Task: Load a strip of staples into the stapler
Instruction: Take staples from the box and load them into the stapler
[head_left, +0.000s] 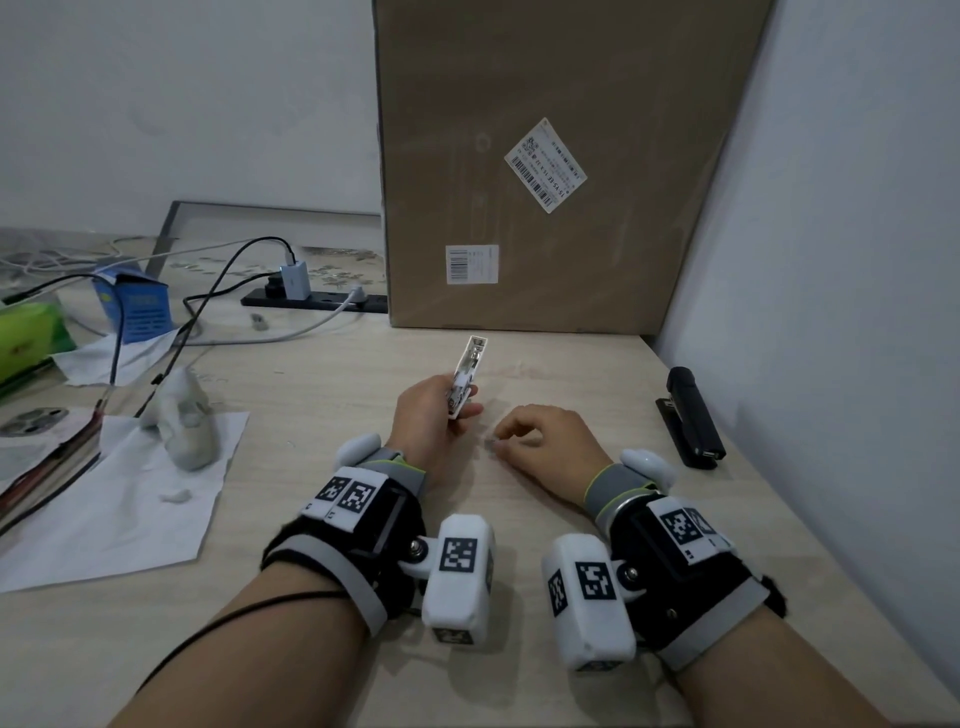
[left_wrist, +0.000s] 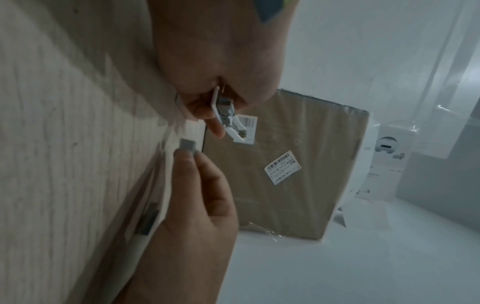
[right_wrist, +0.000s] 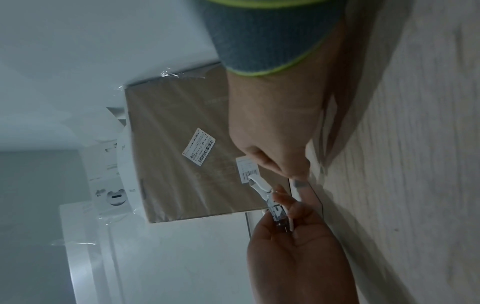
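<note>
A small white stapler (head_left: 466, 376), swung open so its metal staple channel shows, is gripped at its lower end by my left hand (head_left: 457, 410) a little above the desk. The same stapler (left_wrist: 226, 116) points toward the cardboard box in the left wrist view. Just to its right, my right hand (head_left: 506, 439) pinches a short grey strip of staples (head_left: 491, 444) between thumb and fingertips, low at the desk surface. The strip (left_wrist: 188, 145) sits a short way from the stapler's open end, not touching it. In the right wrist view the stapler (right_wrist: 271, 202) and the strip (right_wrist: 300, 183) lie close together.
A black stapler (head_left: 691, 415) lies by the right wall. A big cardboard box (head_left: 545, 171) stands at the back of the wooden desk (head_left: 322, 395). On the left are a power strip (head_left: 317, 300) with cables, a blue box (head_left: 137, 306) and white paper (head_left: 119, 493).
</note>
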